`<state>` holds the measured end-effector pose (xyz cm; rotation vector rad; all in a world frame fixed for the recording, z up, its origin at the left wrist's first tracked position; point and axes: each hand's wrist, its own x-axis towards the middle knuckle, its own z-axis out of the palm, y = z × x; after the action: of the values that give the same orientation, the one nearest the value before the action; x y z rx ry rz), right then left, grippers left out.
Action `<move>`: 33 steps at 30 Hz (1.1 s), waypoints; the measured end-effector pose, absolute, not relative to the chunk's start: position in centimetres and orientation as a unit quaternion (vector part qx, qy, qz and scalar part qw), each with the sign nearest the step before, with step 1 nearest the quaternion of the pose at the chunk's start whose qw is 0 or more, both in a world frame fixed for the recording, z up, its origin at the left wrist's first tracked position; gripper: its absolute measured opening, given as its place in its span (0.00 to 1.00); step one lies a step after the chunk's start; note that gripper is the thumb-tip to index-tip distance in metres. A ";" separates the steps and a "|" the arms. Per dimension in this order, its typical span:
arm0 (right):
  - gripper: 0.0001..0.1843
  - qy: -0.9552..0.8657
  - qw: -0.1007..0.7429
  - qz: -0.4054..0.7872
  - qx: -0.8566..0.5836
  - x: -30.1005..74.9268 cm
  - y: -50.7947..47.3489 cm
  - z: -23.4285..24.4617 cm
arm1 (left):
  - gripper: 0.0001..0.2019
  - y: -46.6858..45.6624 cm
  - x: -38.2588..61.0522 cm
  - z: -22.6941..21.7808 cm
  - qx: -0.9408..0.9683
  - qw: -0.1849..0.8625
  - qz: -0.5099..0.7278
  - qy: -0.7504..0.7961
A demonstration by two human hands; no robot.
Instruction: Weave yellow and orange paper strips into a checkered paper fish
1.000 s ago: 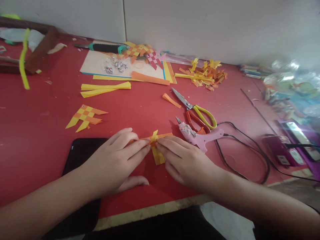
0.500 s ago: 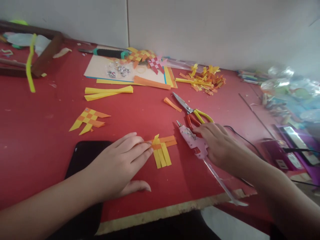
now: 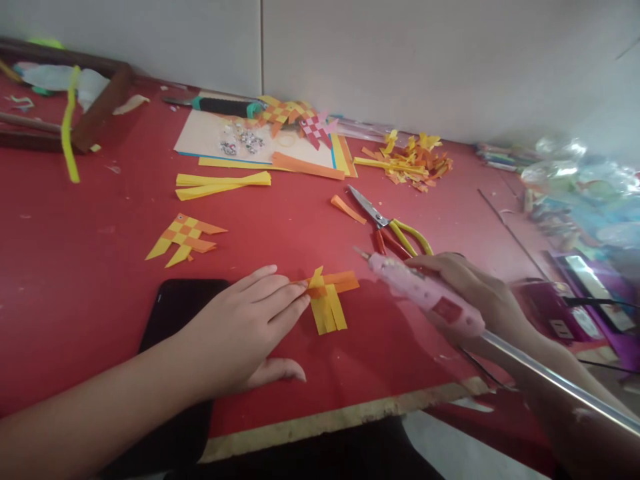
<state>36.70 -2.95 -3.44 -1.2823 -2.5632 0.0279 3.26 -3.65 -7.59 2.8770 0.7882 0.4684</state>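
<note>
My left hand lies flat on the table, fingers stretched out and thumb apart. Its fingertips press on the left end of a partly woven piece of orange and yellow paper strips. The covered end of that piece is hidden. In my right hand is a pink hot glue gun, raised off the table with its nozzle pointing left. A clear glue stick sticks out of its back. Scissors with red and yellow handles lie just beyond the gun.
A finished paper fish and a black phone lie at left. Yellow strips, paper sheets and a scrap pile are farther back. A wooden frame is far left; purple boxes stand right.
My right hand has lifted the glue gun from the table and turned it, so its glue stick now extends to the lower right. The left hand keeps its place on the paper.
</note>
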 end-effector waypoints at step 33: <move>0.07 -0.916 0.157 0.058 -0.364 33.1 -4.1 -6.3 | 0.36 -3.5 3.3 -7.4 0.952 0.066 0.160 0.252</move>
<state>33.09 -4.06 -6.28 -1.0430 -2.6216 0.1666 3.29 -3.46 -7.42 2.8722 0.7608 0.4835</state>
